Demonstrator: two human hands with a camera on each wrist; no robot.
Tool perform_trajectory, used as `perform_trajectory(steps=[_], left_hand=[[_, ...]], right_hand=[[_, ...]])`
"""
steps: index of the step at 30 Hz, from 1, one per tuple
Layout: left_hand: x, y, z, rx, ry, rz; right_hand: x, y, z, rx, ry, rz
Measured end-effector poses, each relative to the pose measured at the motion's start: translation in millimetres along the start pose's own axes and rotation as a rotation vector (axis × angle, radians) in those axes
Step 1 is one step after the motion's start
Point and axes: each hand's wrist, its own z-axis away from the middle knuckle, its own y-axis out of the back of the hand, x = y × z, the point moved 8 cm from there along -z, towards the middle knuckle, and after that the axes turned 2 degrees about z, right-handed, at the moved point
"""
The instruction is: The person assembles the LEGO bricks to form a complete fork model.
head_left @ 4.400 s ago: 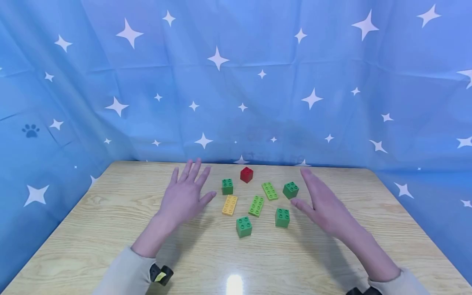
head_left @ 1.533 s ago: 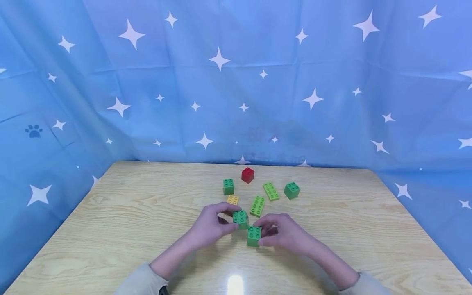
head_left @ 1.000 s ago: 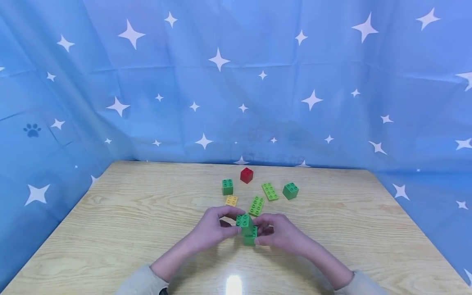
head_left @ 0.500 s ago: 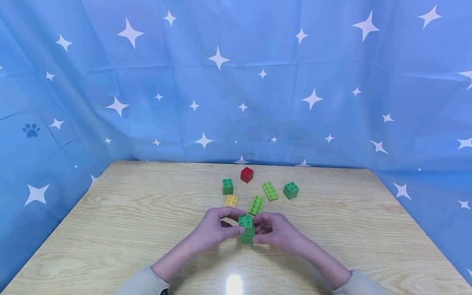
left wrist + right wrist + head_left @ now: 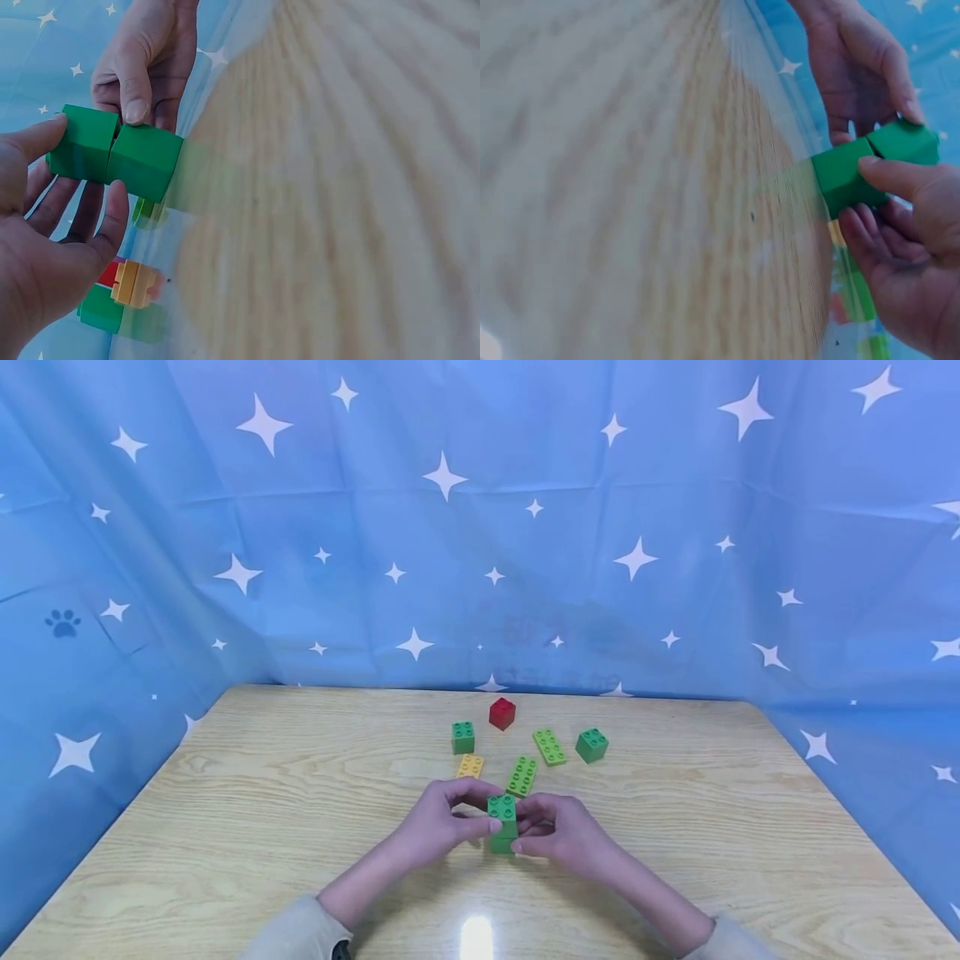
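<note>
Two green square toy building bricks stand one over the other near the middle of the table. My left hand [image 5: 442, 825] holds the upper green brick [image 5: 502, 810] between thumb and fingers. With thumb and fingertips my right hand [image 5: 564, 837] grips the lower green brick [image 5: 502, 845], which sits at the tabletop. In the left wrist view, the upper brick [image 5: 84, 144] meets the lower one [image 5: 145, 162] at a slight angle, with a dark slit along part of the seam. The right wrist view shows my right thumb [image 5: 892, 176] against the lower brick's side.
Behind the hands lie a yellow flat brick [image 5: 471, 766], partly hidden by my left hand, and two lime flat bricks [image 5: 522, 776]. Farther back are a red brick [image 5: 502, 714] and two more green bricks [image 5: 592, 745]. A blue star curtain [image 5: 480, 527] hangs behind the table.
Both hands, open over the table at first, picked up a green brick each and came together. The left hand's brick moved right, over the right hand's brick, and came down onto it.
</note>
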Motion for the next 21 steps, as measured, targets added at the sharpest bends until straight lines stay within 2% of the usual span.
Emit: perform_trajectory(steps=[6,13,21], left_hand=[[0.3,-1.5,-0.9,0.014,-0.019,-0.019],[0.4,-1.8,0.7,0.031,-0.022,-0.038],[0.0,-3.2,0.2,0.031,-0.023,-0.044]], right_hand=[[-2.1,-0.9,2.0,0.024,0.017,0.021],[0.0,-0.4,1.5,0.010,-0.013,-0.014],[0.7,-0.1,1.9,0.009,-0.001,-0.005]])
